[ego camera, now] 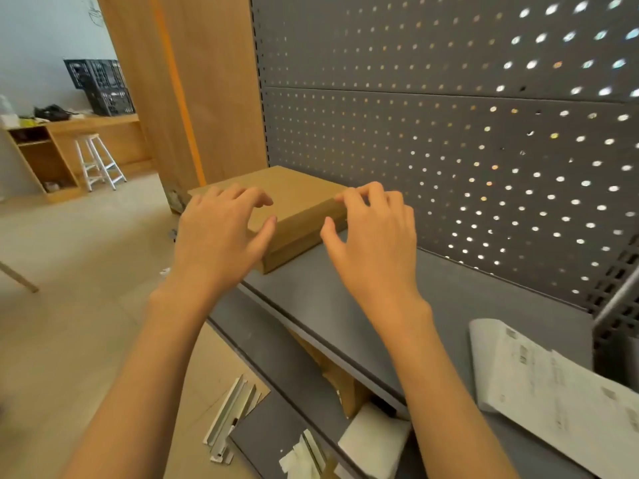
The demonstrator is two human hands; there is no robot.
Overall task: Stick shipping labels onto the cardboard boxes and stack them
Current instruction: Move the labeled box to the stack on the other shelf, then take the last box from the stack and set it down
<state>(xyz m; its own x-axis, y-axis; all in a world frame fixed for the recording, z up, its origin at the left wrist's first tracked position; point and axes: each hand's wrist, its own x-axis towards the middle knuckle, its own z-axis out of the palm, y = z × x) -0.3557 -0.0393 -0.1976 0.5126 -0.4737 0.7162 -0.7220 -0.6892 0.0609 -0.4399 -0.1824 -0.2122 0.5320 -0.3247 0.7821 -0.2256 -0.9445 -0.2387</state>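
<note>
Box (297,205) first: a flat brown cardboard one, lying at the left end of the grey shelf (432,305), its far edge close to the pegboard (449,115) behind. I see my left hand (221,233) over the box's near-left corner, fingers loosely curled and spread, the thumb laid against the box's top edge — whether the fingertips actually press the lid or hover just above it I cannot tell. My right hand (373,236) sits at the box's right side, fingers bent with the tips at the top right edge, thumb hanging free over the shelf; it grips nothing that I can make out. Neither hand is wrapped round the box. On the same shelf, well apart to the right, lies a stack of labels (553,385) (white sheets with small print, too blurred to read), the top sheets fanned out toward the near edge. Below the shelf I see another cardboard piece (339,375) partly hidden, a white block (377,440) and some pale metal strips (231,416) on the floor. Off to the left — past a wooden panel (193,91) — stand a white stool (98,160), a wooden counter (100,122) and black crates (103,86) on it.
</note>
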